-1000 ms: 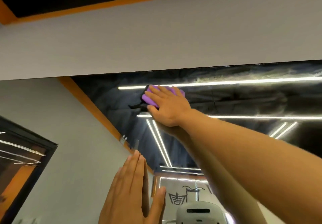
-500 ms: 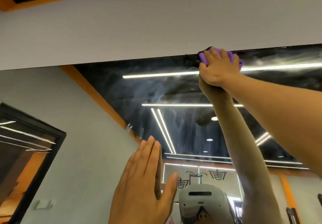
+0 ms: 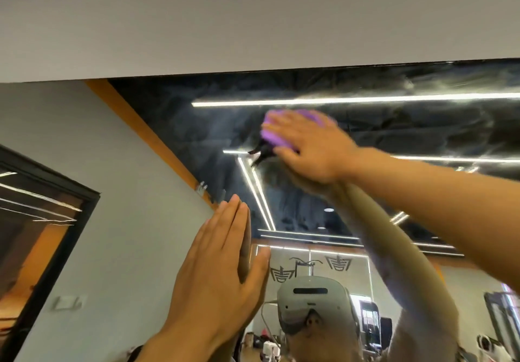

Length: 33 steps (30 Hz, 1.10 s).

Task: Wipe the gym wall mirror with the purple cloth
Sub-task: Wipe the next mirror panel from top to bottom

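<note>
- At about 8 o'clock in the head view, a dark doorframe (image 3: pixel 84 206) shows reflected in the mirror (image 3: pixel 197 142), with a light wall switch (image 3: pixel 66 302) below it.
- Toward 6 o'clock, the left hand (image 3: pixel 216 283) lies flat against the glass, fingers straight and close together, thumb apart; it holds nothing and seems only to brace the body.
- Just right of it, low at 5 o'clock, the reflection shows a grey headset (image 3: pixel 312 302).
- Near the centre, toward 1 o'clock, the purple cloth (image 3: pixel 277 136) sits bunched on the upper glass, under the right hand (image 3: pixel 312 147).
- That hand presses it with spread, nearly straight fingers; the blur hides whether the thumb tucks round the edge.
- The cloth pokes out past the fingertips toward 10 o'clock, and the forearm runs back toward 4 o'clock, so the hand's long axis slants across the glass.
- Hazy smears (image 3: pixel 422 85) lie at 2 o'clock along the top edge, right of the cloth; my judgement is that the right hand, the nearer one, should sweep that way.
</note>
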{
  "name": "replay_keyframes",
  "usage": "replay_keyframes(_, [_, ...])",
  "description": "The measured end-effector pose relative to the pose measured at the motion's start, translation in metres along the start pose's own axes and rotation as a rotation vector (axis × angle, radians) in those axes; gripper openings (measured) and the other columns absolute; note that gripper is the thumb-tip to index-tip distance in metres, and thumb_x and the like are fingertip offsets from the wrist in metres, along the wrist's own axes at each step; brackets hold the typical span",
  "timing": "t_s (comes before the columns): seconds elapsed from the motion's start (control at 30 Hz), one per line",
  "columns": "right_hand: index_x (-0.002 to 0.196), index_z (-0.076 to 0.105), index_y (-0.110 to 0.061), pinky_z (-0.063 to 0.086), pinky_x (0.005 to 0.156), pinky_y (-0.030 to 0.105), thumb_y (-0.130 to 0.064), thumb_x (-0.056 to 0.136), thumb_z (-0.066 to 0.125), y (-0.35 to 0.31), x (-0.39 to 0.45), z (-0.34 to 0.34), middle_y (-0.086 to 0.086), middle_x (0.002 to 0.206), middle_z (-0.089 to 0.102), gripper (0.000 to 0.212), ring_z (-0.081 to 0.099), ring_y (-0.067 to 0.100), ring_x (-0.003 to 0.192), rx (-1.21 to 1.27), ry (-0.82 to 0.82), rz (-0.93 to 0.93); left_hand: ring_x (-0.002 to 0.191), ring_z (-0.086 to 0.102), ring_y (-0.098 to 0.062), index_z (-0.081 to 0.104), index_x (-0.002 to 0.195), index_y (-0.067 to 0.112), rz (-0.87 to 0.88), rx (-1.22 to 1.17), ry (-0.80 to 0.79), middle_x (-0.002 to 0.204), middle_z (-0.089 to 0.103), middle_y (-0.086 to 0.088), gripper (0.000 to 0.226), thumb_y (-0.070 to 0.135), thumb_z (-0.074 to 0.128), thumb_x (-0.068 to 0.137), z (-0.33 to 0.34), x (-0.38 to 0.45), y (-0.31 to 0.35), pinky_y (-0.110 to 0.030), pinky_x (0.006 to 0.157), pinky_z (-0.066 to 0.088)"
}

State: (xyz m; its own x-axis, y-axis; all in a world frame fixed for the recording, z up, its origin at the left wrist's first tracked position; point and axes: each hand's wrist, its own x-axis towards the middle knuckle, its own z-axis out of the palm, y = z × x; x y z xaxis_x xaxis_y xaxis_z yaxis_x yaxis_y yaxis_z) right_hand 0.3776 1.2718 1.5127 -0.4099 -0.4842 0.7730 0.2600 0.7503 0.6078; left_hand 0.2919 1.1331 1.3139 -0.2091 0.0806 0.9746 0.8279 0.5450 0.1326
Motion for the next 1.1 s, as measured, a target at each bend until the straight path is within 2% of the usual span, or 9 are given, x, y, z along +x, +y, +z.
replay_keyframes(0.1, [0.158, 0.024, -0.029, 0.004, 0.123, 0.046, -0.042, 0.106, 0.031, 0.049, 0.009, -0.013, -0.005, 0.168, 0.013, 0.054, 0.009, 0.016, 0.153, -0.003, 0.079, 0.311, 0.116, -0.041, 0.020, -0.039, 0.125, 0.049, -0.006, 0.001, -0.035, 0.129, -0.044, 0.038, 0.069, 0.071, 0.014, 0.085, -0.006, -0.001, 0.001, -0.005, 0.093, -0.025])
replay_keyframes(0.2, [0.158, 0.024, -0.026, 0.005, 0.121, 0.054, -0.041, 0.105, 0.031, 0.041, 0.013, -0.009, -0.001, 0.167, 0.014, 0.055, 0.008, 0.023, 0.154, 0.003, 0.073, 0.428, 0.116, -0.042, 0.018, -0.038, 0.126, 0.048, -0.004, 0.003, -0.036, 0.130, -0.045, 0.036, 0.070, 0.070, 0.012, 0.083, -0.003, -0.003, 0.001, -0.008, 0.097, -0.024])
replay_keyframes(0.3, [0.158, 0.024, -0.029, 0.002, 0.122, 0.050, -0.047, 0.102, 0.027, -0.015, 0.005, 0.004, -0.003, 0.168, 0.013, 0.059, 0.008, 0.020, 0.154, 0.041, 0.043, 0.254, 0.125, -0.038, 0.014, -0.032, 0.136, 0.046, -0.006, -0.026, -0.001, 0.141, -0.039, 0.032, 0.071, 0.067, 0.016, 0.089, 0.002, -0.004, -0.002, -0.012, 0.104, -0.019])
replay_keyframes(0.4, [0.158, 0.025, -0.033, -0.006, 0.124, 0.047, -0.051, 0.095, 0.016, -0.073, -0.028, 0.022, -0.005, 0.166, 0.018, 0.065, 0.008, 0.019, 0.155, 0.056, -0.028, -0.005, 0.139, -0.006, 0.009, -0.006, 0.154, 0.038, -0.062, -0.120, 0.071, 0.160, -0.007, 0.023, 0.071, 0.058, 0.026, 0.094, 0.005, -0.011, -0.012, -0.014, 0.108, -0.002])
replay_keyframes(0.53, [0.156, 0.029, -0.034, -0.020, 0.118, 0.034, -0.051, 0.098, 0.013, -0.091, -0.075, 0.031, -0.008, 0.164, 0.022, 0.063, 0.011, 0.017, 0.154, 0.070, -0.088, -0.179, 0.142, 0.028, -0.004, 0.020, 0.155, 0.030, -0.133, -0.189, 0.061, 0.159, 0.028, 0.009, 0.069, 0.053, 0.026, 0.091, 0.005, -0.022, -0.019, -0.015, 0.109, 0.017])
replay_keyframes(0.67, [0.156, 0.022, -0.038, -0.015, 0.120, 0.033, -0.053, 0.098, 0.014, -0.053, -0.083, 0.023, -0.014, 0.165, 0.014, 0.061, 0.006, 0.010, 0.154, 0.043, -0.091, -0.175, 0.140, -0.006, 0.007, -0.001, 0.149, 0.040, -0.104, -0.162, 0.057, 0.161, 0.000, 0.019, 0.059, 0.045, 0.031, 0.100, 0.003, -0.025, -0.014, -0.016, 0.112, -0.002])
replay_keyframes(0.8, [0.157, 0.027, -0.033, 0.000, 0.123, 0.042, -0.058, 0.090, 0.010, 0.030, -0.074, -0.001, -0.007, 0.166, 0.019, 0.073, 0.013, 0.014, 0.154, 0.015, 0.065, 0.224, 0.135, -0.012, 0.008, -0.006, 0.147, 0.042, -0.107, -0.159, 0.019, 0.149, -0.013, 0.029, 0.064, 0.055, 0.021, 0.091, 0.003, -0.031, -0.002, -0.018, 0.111, -0.003])
replay_keyframes(0.93, [0.160, 0.022, -0.027, -0.001, 0.123, 0.048, -0.049, 0.096, 0.015, 0.058, -0.091, -0.003, -0.003, 0.168, 0.013, 0.068, 0.007, 0.018, 0.155, 0.006, 0.115, 0.459, 0.137, -0.013, 0.007, -0.007, 0.149, 0.041, -0.106, -0.166, 0.003, 0.155, -0.012, 0.025, 0.067, 0.057, 0.020, 0.090, 0.010, -0.037, 0.006, -0.019, 0.113, -0.003])
replay_keyframes(1.1, [0.156, 0.035, -0.028, 0.001, 0.123, 0.046, -0.048, 0.098, 0.020, -0.016, -0.122, 0.017, -0.002, 0.164, 0.027, 0.063, 0.019, 0.021, 0.153, 0.056, 0.137, 0.279, 0.138, -0.011, 0.007, 0.002, 0.156, 0.032, -0.119, -0.183, 0.005, 0.164, -0.005, 0.016, 0.066, 0.046, 0.034, 0.101, 0.017, -0.043, 0.013, -0.021, 0.115, -0.004])
